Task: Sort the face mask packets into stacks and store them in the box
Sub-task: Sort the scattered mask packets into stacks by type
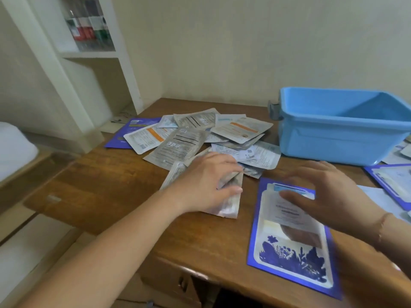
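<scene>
On the wooden desk (106, 196), sorting is under way, the blue box (333, 132) open and seemingly empty.

The loose pile of packets (200, 134) lies just left of the box, likely awaiting sorting. The left hand (206, 185) pinches a silver packet (231, 203) to lift it; the right hand (329, 196) hovers spread-fingered, empty, over the purple packet (293, 252).

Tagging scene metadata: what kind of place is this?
Probably a home room, not a workshop: a wooden desk with a drawer, set in a corner beside a white built-in shelf holding bottles.
</scene>
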